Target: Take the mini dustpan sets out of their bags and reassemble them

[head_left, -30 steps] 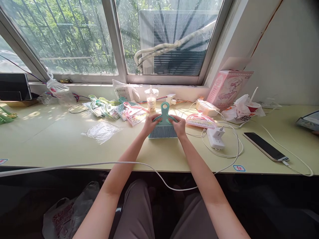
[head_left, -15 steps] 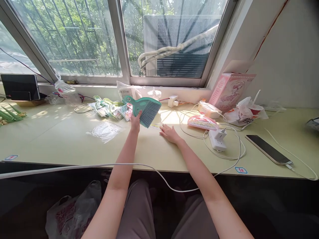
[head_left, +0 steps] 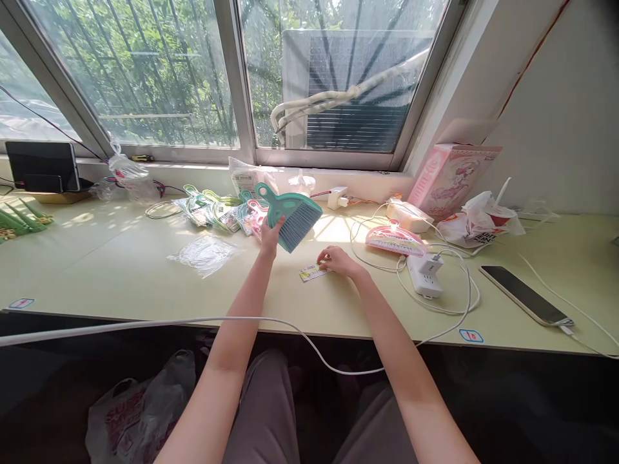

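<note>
My left hand (head_left: 271,237) is closed around a teal hand brush and dustpan set (head_left: 298,219), held tilted above the desk with the grey bristles facing me. To its right, my right hand (head_left: 338,261) has its fingers bent together at the right end of a small printed card (head_left: 312,272), which lies on the desk. The fingertips partly cover that card. Behind my left hand sit several wrapped brush sets (head_left: 213,211) in green and pink. A crumpled clear plastic bag (head_left: 204,254) lies to the left.
On the right are a pink brush set (head_left: 394,238), a white power strip (head_left: 424,276) with looping cables and a phone (head_left: 525,295). A pink box (head_left: 449,180) stands by the wall. One white cable (head_left: 271,319) hangs across my forearms at the desk's front edge.
My right hand has drawn the card toward me, and its fingers have gone from flat to bent. The brush set in my left hand has shifted slightly right.
</note>
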Demonstrator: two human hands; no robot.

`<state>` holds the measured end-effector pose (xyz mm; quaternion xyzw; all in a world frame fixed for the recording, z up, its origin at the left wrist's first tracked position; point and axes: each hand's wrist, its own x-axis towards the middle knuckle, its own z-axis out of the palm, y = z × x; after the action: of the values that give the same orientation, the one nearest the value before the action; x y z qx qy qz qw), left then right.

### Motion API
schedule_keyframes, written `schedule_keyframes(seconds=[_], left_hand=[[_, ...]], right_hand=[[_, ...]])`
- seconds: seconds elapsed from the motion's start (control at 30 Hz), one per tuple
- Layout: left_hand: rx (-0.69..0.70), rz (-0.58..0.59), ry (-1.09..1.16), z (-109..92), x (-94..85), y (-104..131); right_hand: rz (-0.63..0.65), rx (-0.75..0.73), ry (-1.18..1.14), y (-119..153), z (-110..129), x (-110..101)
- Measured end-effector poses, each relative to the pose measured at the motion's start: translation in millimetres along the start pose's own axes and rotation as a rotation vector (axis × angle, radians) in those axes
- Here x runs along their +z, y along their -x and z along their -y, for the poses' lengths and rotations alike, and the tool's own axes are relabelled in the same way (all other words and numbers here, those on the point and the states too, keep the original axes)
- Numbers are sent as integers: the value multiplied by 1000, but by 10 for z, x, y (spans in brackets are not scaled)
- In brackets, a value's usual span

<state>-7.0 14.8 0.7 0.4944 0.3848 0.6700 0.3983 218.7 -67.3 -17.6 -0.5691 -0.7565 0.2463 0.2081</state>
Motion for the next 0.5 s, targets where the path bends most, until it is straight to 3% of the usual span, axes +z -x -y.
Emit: schedule_keyframes(seconds=[0.2,0.4,0.5], left_hand=[[-23,-5,14,-31,16,26],[-31,21,78,-54,28,40],[-2,0,68,-34,35,40]], right_hand=[[54,-30,-60,87,50,-84],[73,125,-19,116,5,-147],[49,113,-162,121,21,-154]])
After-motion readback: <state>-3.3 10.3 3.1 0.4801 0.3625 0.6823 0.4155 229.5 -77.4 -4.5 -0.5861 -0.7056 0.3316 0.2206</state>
